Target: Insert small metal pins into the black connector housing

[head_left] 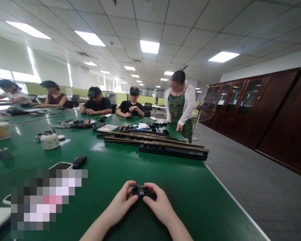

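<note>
Both my hands meet near the front edge of the green table (180,180). My left hand (121,202) and my right hand (158,202) each pinch one side of a small black part (139,190) with a light patch on top, holding it just above the tabletop. Fingers of both hands are curled round it, thumbs on the near side. What lies under the part is hidden by my hands.
Long black rails with gold strips (155,143) lie across the table's middle. A phone (61,166) and a black case (79,161) lie at left, a white jar (49,140) farther back. Several seated people and one standing person (180,103) are at the far side. Dark wooden cabinets (266,110) line the right wall.
</note>
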Tool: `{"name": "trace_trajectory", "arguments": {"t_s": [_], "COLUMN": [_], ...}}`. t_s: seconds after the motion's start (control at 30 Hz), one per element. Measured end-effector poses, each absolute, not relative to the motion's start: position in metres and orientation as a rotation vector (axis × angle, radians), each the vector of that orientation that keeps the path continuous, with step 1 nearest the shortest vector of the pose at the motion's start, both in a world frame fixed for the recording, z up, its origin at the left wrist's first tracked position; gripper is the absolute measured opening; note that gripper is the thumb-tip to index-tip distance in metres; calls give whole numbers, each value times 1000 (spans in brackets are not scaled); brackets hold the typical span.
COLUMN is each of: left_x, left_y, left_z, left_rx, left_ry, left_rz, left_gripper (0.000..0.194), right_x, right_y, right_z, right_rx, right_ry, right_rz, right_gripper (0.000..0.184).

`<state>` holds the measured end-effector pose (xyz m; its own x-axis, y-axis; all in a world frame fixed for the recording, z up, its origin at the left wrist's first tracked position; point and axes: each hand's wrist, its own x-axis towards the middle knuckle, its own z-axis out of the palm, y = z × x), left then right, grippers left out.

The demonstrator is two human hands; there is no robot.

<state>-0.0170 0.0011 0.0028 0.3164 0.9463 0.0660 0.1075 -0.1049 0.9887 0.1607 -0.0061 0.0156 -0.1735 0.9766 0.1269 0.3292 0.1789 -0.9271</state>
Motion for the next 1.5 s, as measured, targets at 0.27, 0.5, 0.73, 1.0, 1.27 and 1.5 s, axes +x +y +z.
{"name": "trace_trajectory", "arguments": {"t_s": [0.27, 0.5, 0.73, 1.0, 1.27, 1.5], "left_x": [-25, -25, -25, -26, -24, -25], "left_y": [5, 3, 2, 2, 3, 3], "left_z": [-6, -6, -2, -4, -3, -4], "left_rx": [2005, 2106, 2077, 2063, 2026, 2008], "left_ry": [1412, 1460, 1484, 1472, 1488, 1462], "left_rz": [968, 887, 857, 874, 880, 895], "left_gripper": [31, 30, 36, 30, 31, 35], "right_x": [157, 156, 155, 156, 156, 154], "right_y": [-9, -11, -11, -10, -10, -12], "right_z": [13, 13, 11, 11, 13, 16], "right_rx": [-1376, -1422, -1428, -1437, -1446, -1459], "right_ry": [-1788, -1818, -1823, -1814, -1810, -1817], "right_rz": [837, 739, 724, 744, 763, 744], "right_gripper": [38, 41, 39, 34, 33, 34]}}
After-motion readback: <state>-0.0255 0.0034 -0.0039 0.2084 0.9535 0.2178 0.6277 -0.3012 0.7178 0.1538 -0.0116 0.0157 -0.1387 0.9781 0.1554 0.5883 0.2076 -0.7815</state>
